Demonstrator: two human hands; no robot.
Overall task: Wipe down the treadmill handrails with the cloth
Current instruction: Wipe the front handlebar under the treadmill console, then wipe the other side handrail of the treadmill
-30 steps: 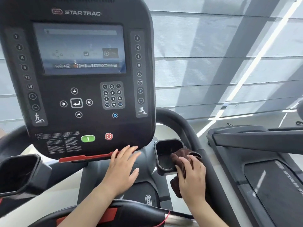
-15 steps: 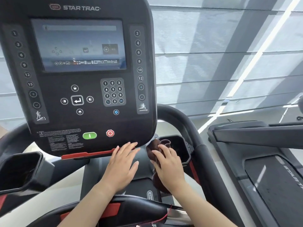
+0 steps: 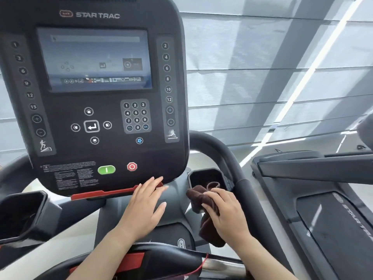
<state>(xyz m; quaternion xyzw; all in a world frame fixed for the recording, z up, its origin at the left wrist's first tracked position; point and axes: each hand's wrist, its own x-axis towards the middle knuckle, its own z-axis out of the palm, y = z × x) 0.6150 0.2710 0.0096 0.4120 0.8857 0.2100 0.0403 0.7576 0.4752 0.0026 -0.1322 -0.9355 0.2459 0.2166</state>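
One brown cloth (image 3: 198, 198) sits on the cup holder's (image 3: 205, 176) near rim, gripped by the right hand (image 3: 226, 215), just left of the handrail (image 3: 228, 156). The left hand (image 3: 143, 209) lies flat, fingers straight, under the console (image 3: 90, 154).

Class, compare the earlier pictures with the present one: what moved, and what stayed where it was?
The right hand, gripping the brown cloth throughout, dragged it leftward across the cup holder, from the side by the right handrail to the holder's front-left rim. The left hand stayed flat at the lower edge of the console; nothing was let go.
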